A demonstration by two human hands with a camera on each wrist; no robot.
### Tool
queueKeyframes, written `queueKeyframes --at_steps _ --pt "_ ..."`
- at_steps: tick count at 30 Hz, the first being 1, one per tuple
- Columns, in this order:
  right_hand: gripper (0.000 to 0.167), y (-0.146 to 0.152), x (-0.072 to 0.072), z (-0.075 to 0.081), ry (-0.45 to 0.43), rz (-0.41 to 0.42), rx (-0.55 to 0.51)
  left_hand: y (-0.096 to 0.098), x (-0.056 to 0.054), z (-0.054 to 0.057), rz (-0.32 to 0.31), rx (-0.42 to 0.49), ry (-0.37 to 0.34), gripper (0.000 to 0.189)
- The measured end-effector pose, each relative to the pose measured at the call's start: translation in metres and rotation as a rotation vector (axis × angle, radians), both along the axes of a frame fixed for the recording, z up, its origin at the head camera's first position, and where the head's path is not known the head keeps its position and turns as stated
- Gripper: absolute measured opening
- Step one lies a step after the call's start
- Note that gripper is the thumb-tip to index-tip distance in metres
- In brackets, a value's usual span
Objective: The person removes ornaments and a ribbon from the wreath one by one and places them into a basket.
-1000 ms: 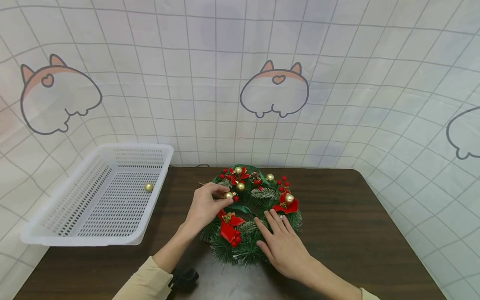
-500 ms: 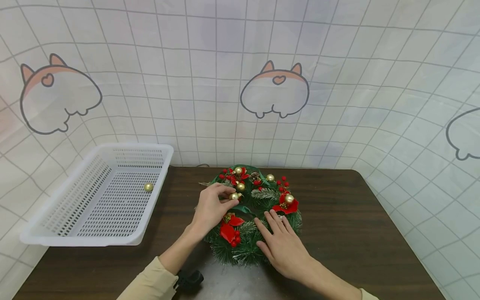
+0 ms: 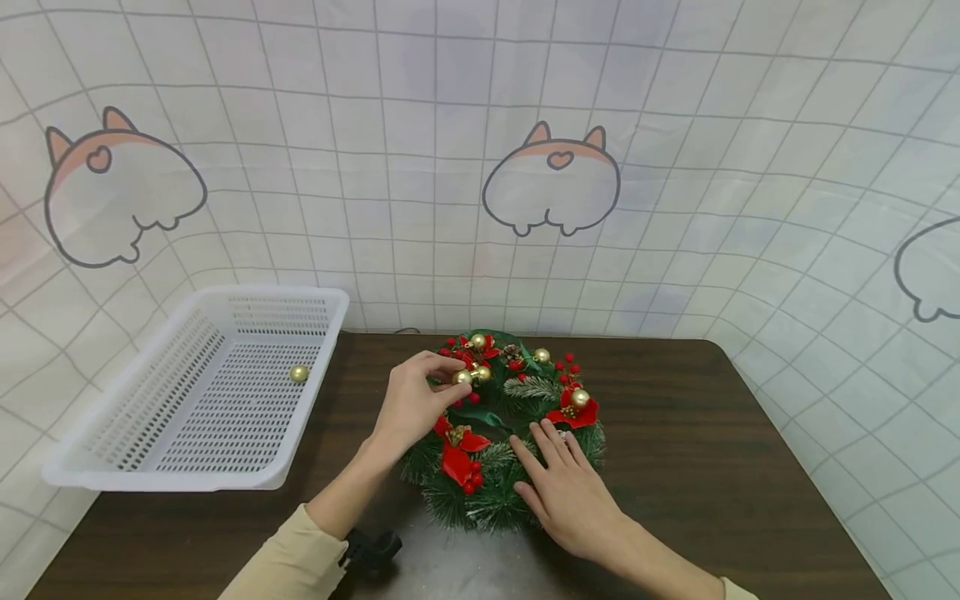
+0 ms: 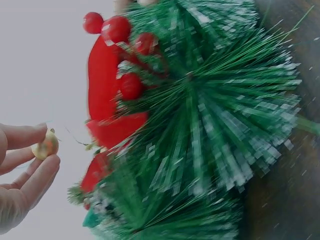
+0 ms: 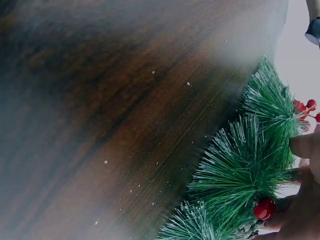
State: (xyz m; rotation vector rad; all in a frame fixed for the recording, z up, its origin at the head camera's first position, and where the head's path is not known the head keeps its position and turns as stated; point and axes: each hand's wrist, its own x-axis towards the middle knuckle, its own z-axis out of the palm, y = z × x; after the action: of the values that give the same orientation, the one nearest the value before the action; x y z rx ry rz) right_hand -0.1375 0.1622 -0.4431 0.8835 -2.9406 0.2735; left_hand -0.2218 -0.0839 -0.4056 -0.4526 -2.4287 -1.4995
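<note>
A green Christmas wreath [image 3: 495, 492] lies on the table, dressed with red poinsettias, red berries, gold balls and a green ribbon. Over its left side my left hand [image 3: 416, 404] pinches a small gold ball ornament [image 3: 462, 378] between thumb and fingers. The left wrist view shows that ornament [image 4: 46, 146] held clear of the red petals, with its small cap upward. My right hand [image 3: 566, 496] rests with fingers spread on the wreath's front right. Seen from the right wrist, its fingers lie among the green needles [image 5: 240, 170] beside a red berry [image 5: 264, 208].
A white perforated plastic basket [image 3: 168, 479] stands at the left of the dark wooden table [image 3: 690, 467]. Inside it lies one gold ball [image 3: 298, 373]. A black strapped device [image 3: 371, 550] is at my left wrist. Behind hangs a grid-patterned curtain [image 3: 420, 208].
My left hand first moved the gold ornament right over the wreath, then drew back slightly left and away from me. My right hand has stayed in place.
</note>
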Motion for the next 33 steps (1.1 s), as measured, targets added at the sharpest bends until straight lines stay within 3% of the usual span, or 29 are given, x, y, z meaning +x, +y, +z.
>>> queueKeyframes --at_steps 10,15,21,26,33 --pt "0.057 0.000 0.000 -0.002 0.009 0.010 -0.007 -0.032 0.001 0.031 0.055 -0.039 -0.009 0.028" --pt "0.057 0.000 0.001 -0.002 -0.006 0.005 -0.012 -0.051 -0.005 0.045 0.082 -0.067 -0.002 0.030" --pt "0.057 0.000 0.001 -0.002 -0.014 0.003 -0.015 -0.077 -0.014 0.059 0.088 -0.069 -0.049 0.034" --pt "0.057 0.001 0.002 -0.002 -0.011 0.001 -0.018 -0.093 -0.015 0.071 0.054 -0.063 -0.110 0.035" --pt "0.057 0.000 0.002 -0.001 0.000 0.004 -0.013 -0.115 -0.021 0.078 0.038 -0.037 -0.151 0.038"
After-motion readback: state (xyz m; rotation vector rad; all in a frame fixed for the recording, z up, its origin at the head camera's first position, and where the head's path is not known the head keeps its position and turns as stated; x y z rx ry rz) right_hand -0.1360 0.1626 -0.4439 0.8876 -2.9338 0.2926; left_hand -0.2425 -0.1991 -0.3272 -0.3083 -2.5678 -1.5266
